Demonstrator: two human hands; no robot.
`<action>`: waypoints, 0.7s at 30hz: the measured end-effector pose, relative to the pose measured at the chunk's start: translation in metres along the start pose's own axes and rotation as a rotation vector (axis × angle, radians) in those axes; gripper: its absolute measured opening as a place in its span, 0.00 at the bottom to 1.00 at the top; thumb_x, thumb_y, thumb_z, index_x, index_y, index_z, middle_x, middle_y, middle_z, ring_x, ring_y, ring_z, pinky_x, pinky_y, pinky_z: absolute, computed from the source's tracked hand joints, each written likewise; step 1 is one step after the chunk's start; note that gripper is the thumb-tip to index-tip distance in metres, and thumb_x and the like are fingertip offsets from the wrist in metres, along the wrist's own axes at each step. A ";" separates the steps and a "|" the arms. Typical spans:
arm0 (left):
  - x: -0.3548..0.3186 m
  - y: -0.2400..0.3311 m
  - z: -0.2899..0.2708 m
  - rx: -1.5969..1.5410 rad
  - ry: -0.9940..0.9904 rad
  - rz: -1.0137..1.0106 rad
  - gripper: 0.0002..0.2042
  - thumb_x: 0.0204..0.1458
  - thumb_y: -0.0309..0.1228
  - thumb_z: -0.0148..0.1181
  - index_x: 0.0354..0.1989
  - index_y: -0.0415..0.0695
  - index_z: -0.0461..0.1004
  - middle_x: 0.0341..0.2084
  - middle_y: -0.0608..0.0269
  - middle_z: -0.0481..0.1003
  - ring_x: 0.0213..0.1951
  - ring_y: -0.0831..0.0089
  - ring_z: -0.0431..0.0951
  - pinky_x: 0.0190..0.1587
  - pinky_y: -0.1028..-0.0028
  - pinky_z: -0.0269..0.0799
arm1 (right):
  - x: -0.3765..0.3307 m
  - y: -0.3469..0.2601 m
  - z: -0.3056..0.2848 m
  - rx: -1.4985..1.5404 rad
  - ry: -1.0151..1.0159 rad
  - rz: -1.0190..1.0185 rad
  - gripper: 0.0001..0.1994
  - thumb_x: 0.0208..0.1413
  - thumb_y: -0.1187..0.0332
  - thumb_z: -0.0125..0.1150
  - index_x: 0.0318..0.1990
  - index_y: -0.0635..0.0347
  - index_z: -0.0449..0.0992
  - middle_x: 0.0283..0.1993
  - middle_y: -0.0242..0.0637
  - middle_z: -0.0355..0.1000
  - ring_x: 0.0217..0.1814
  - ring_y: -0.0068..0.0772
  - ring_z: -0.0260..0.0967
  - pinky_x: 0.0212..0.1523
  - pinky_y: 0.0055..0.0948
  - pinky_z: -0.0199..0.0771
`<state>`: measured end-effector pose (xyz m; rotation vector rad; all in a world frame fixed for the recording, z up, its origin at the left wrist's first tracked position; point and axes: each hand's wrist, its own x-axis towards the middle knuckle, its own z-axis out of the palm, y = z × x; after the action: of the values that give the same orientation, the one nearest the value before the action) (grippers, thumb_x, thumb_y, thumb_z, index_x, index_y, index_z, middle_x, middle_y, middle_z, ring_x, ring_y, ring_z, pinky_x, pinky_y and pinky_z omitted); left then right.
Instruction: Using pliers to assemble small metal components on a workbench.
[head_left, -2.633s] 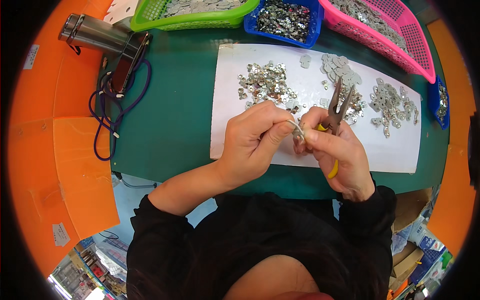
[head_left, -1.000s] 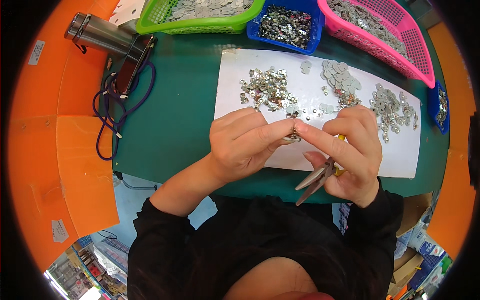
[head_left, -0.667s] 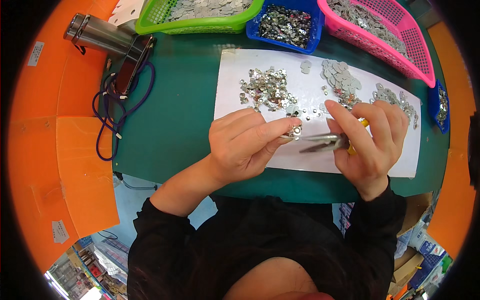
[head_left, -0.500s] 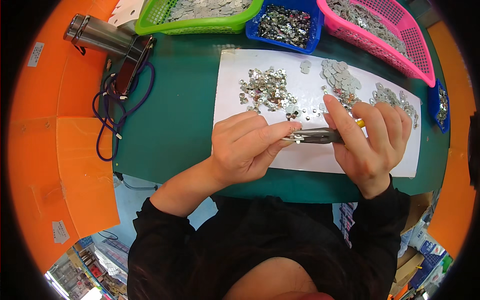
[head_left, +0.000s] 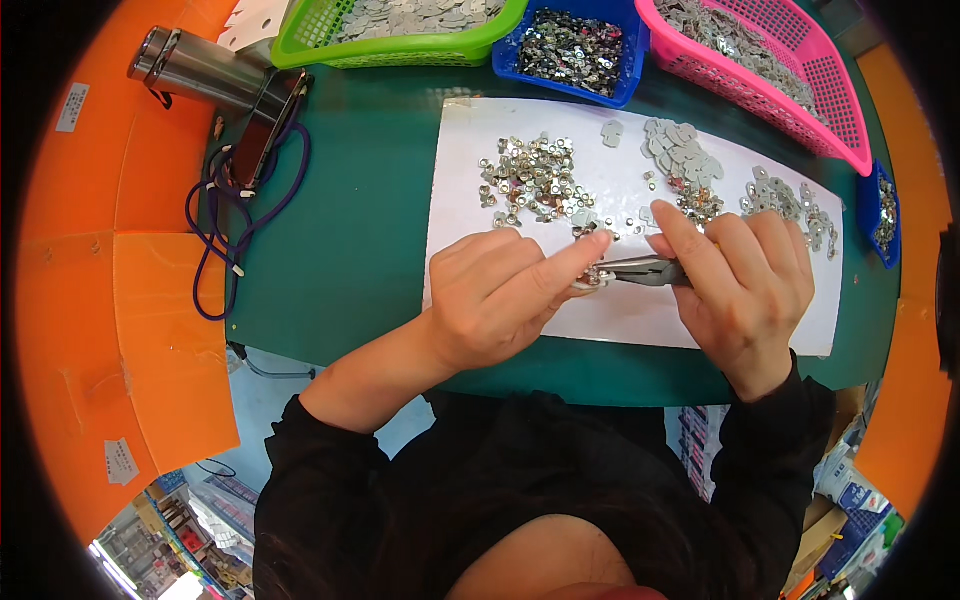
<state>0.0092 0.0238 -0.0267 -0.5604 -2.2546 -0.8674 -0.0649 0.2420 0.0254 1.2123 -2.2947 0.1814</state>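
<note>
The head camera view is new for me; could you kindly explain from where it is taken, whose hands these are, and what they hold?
There is no robot, only one person's bare hands. A wide camera on the head looks down, so straight edges look bent.

The left hand pinches a small metal piece. The right hand holds pliers, with their tips at that piece.

On the green table lies a white sheet with piles of small parts. Behind it stand a green basket, a blue tray and a pink basket.
</note>
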 end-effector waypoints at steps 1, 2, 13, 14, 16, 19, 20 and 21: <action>0.000 0.000 -0.001 -0.007 -0.039 0.029 0.12 0.53 0.27 0.63 0.45 0.40 0.81 0.14 0.66 0.64 0.16 0.71 0.63 0.19 0.72 0.56 | 0.001 0.000 -0.001 0.040 -0.055 0.015 0.12 0.42 0.70 0.72 0.37 0.50 0.84 0.25 0.29 0.64 0.29 0.32 0.62 0.29 0.33 0.59; 0.001 0.001 -0.002 -0.006 -0.039 0.030 0.12 0.53 0.27 0.63 0.45 0.40 0.81 0.14 0.66 0.64 0.16 0.71 0.63 0.19 0.72 0.56 | 0.002 -0.001 -0.002 0.041 -0.055 0.015 0.12 0.42 0.70 0.72 0.37 0.50 0.84 0.25 0.29 0.64 0.29 0.32 0.62 0.29 0.33 0.59; 0.000 0.004 0.005 -0.625 -0.052 -0.517 0.05 0.57 0.23 0.60 0.37 0.38 0.81 0.23 0.59 0.79 0.22 0.76 0.75 0.25 0.77 0.68 | 0.012 0.019 -0.005 1.111 -0.949 0.358 0.10 0.55 0.67 0.65 0.27 0.64 0.79 0.22 0.39 0.74 0.24 0.30 0.72 0.29 0.25 0.67; 0.000 0.004 0.003 -0.626 -0.054 -0.519 0.05 0.57 0.23 0.60 0.37 0.38 0.81 0.23 0.59 0.79 0.22 0.76 0.75 0.25 0.77 0.68 | 0.013 0.021 -0.001 1.235 -1.067 0.391 0.11 0.58 0.65 0.64 0.28 0.64 0.80 0.23 0.38 0.75 0.25 0.25 0.73 0.30 0.24 0.69; 0.000 0.004 -0.002 -0.582 -0.139 -0.443 0.06 0.59 0.21 0.56 0.37 0.35 0.80 0.28 0.60 0.81 0.22 0.83 0.72 0.26 0.82 0.66 | 0.016 0.024 0.004 1.300 -1.136 0.432 0.14 0.61 0.63 0.61 0.29 0.65 0.80 0.23 0.33 0.76 0.26 0.22 0.73 0.31 0.22 0.71; 0.002 0.001 -0.003 -0.552 -0.151 -0.404 0.06 0.58 0.21 0.56 0.36 0.36 0.81 0.25 0.61 0.80 0.19 0.84 0.69 0.23 0.82 0.63 | 0.022 0.026 0.007 1.378 -1.241 0.448 0.15 0.62 0.62 0.61 0.29 0.65 0.80 0.23 0.32 0.76 0.27 0.21 0.74 0.32 0.22 0.72; 0.002 0.002 -0.004 -0.551 -0.150 -0.405 0.06 0.58 0.21 0.56 0.36 0.36 0.81 0.25 0.61 0.80 0.19 0.84 0.69 0.23 0.82 0.63 | 0.022 0.027 0.007 1.414 -1.285 0.457 0.15 0.63 0.62 0.61 0.29 0.65 0.80 0.24 0.32 0.76 0.27 0.21 0.74 0.32 0.21 0.72; 0.004 0.003 -0.004 -0.552 -0.141 -0.403 0.06 0.57 0.20 0.57 0.35 0.37 0.81 0.23 0.62 0.79 0.18 0.84 0.68 0.22 0.81 0.61 | 0.023 0.028 0.008 1.450 -1.329 0.466 0.15 0.63 0.61 0.60 0.29 0.65 0.80 0.24 0.32 0.76 0.28 0.21 0.74 0.32 0.21 0.72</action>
<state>0.0100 0.0233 -0.0208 -0.4132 -2.2849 -1.7292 -0.1006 0.2393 0.0338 1.5480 -3.6816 2.0157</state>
